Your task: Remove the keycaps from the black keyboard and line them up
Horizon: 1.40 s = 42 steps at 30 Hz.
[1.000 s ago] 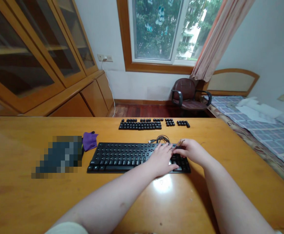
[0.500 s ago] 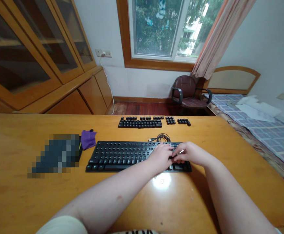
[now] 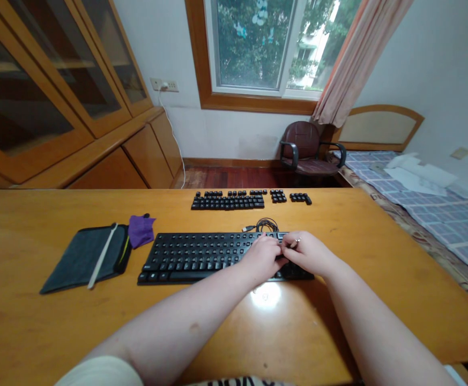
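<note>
A black keyboard (image 3: 201, 252) lies flat across the middle of the desk; many keycaps are off its upper part, showing small key posts, while the bottom-row caps are in place. My left hand (image 3: 262, 258) rests over its right part, fingers bent and closed toward the thumb. Touching or nearly touching it, my right hand (image 3: 306, 252), with a ring on one finger, is closed in a pinch over the number-pad side. Whatever either hand holds is hidden by the fingers. Behind the keyboard, removed black keycaps (image 3: 228, 202) stand in rows.
A coiled USB cable (image 3: 266, 224) sits just behind the keyboard. To the left lie a dark zip pouch (image 3: 73, 260), a pale thin stick (image 3: 103, 256) across it and a purple cloth (image 3: 141, 230). Beyond the wooden desk (image 3: 169, 332) is an office chair (image 3: 304, 147).
My right hand has drawn in its fingers, from loosely bent to a closer pinch beside my left hand. The left hand stays over the keyboard. The whole view has shifted slightly.
</note>
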### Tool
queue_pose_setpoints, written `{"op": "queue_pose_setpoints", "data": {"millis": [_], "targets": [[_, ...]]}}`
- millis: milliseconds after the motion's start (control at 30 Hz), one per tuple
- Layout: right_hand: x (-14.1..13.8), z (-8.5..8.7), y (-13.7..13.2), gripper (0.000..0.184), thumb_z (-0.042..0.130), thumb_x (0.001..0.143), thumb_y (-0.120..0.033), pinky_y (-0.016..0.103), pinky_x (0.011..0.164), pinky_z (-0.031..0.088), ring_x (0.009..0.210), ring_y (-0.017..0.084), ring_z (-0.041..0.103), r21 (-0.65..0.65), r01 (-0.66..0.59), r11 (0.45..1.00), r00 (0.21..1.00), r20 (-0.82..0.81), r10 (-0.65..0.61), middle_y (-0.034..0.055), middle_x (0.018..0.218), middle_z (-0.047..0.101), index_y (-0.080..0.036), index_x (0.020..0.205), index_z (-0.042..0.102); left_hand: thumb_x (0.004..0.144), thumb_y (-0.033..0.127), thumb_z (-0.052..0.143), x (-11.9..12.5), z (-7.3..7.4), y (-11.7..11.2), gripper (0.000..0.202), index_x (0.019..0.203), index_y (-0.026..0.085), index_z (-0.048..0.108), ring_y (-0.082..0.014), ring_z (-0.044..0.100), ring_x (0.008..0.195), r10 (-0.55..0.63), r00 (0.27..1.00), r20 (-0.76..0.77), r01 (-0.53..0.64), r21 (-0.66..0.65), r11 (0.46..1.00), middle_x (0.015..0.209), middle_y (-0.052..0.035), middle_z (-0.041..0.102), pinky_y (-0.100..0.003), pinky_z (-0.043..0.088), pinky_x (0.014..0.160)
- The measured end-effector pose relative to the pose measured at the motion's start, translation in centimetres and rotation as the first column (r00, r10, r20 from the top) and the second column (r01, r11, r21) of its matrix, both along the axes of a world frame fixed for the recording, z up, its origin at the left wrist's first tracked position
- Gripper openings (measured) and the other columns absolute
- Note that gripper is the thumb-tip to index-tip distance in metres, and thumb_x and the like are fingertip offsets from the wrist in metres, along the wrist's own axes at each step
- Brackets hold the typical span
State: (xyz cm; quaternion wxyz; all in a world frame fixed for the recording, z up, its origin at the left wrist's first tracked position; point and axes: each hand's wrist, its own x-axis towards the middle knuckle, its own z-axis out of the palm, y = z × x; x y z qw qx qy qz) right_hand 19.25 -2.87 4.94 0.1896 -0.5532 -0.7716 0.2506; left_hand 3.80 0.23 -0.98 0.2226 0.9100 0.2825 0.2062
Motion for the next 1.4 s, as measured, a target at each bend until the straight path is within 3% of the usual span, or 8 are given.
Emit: {"op": "queue_pose_setpoints", "data": {"millis": [300,533,633,767,967,1200,1400], "targets": [[-0.6,-0.8,-0.1,0.015,0.049,0.07,-0.019,0.023,0.052,0.032,0.054,0.012,0.045,0.089,0.105,0.99,0.99,0.087,-0.113,0.0002,0.054,0.052,-0.017,0.055,0.053,0.081,0.03,0.055,0.3,-0.1,0.2,0.017,0.086,0.019,0.068,-0.02,0.059,0.092,0.003,1.0,0.015,-0.003,0.005,1.0,0.091,-0.005,0.068,-0.039,0.03,0.104],[0.3,1.2,-0.8,0.016,0.046,0.069,-0.019,0.023,0.05,0.032,0.051,0.012,0.045,0.225,0.278,0.934,0.96,-0.038,-0.276,-0.0008,0.05,0.05,-0.018,0.053,0.051,0.08,0.029,0.058,0.2,0.4,0.2,0.016,0.092,0.024,0.067,-0.0194,0.059,0.095,-0.003,1.0,-0.026,0.002,-0.032,1.0,0.093,-0.0021,0.069,-0.042,0.029,0.105],[1.0,1.1,-0.5,0.016,0.047,0.068,-0.02,0.024,0.049,0.033,0.05,0.012,0.046,0.182,0.319,0.93,0.947,-0.086,-0.308,-0.0012,0.048,0.05,-0.018,0.053,0.051,0.078,0.033,0.061,0.1,0.4,0.2,0.03,0.106,0.023,0.062,-0.02,0.058,0.1,0.043,0.999,0.024,-0.041,-0.092,0.995,0.105,-0.0024,0.067,-0.04,0.028,0.106],[1.3,-0.2,0.1,0.015,0.047,0.07,-0.02,0.022,0.044,0.034,0.043,0.011,0.045,0.052,0.358,0.932,0.911,-0.237,-0.337,-0.0026,0.043,0.049,-0.018,0.056,0.052,0.074,0.038,0.065,0.1,0.3,0.1,0.05,0.12,0.024,0.053,-0.0227,0.055,0.106,0.119,0.99,0.07,-0.107,-0.15,0.983,0.115,-0.0025,0.063,-0.04,0.032,0.104],[0.9,-1.6,0.5,0.014,0.05,0.073,-0.025,0.021,0.039,0.037,0.037,0.011,0.048,-0.113,0.347,0.931,0.827,-0.431,-0.361,-0.0026,0.042,0.052,-0.018,0.061,0.052,0.079,0.03,0.058,0.0,0.6,0.2,0.031,0.109,0.023,0.061,-0.0204,0.057,0.099,0.148,0.978,0.144,-0.116,-0.207,0.972,0.105,-0.0008,0.067,-0.034,0.043,0.091],[0.2,-1.9,0.9,0.018,0.053,0.076,-0.031,0.021,0.041,0.04,0.038,0.011,0.05,-0.128,0.367,0.921,0.75,-0.545,-0.375,-0.003,0.042,0.052,-0.018,0.064,0.052,0.077,0.023,0.058,-0.1,0.4,0.3,0.026,0.102,0.02,0.063,-0.0188,0.059,0.094,0.233,0.949,0.211,-0.175,-0.262,0.949,0.101,-0.0031,0.067,-0.031,0.046,0.088],[0.1,-2.4,1.0,0.022,0.054,0.078,-0.035,0.021,0.043,0.042,0.04,0.012,0.053,-0.134,0.349,0.928,0.748,-0.556,-0.362,-0.0022,0.045,0.055,-0.017,0.066,0.053,0.07,0.019,0.065,0.0,0.8,0.5,0.019,0.089,0.019,0.065,-0.0183,0.06,0.089,0.273,0.927,0.257,-0.176,-0.345,0.922,0.094,-0.0024,0.068,-0.031,0.047,0.084]]}}
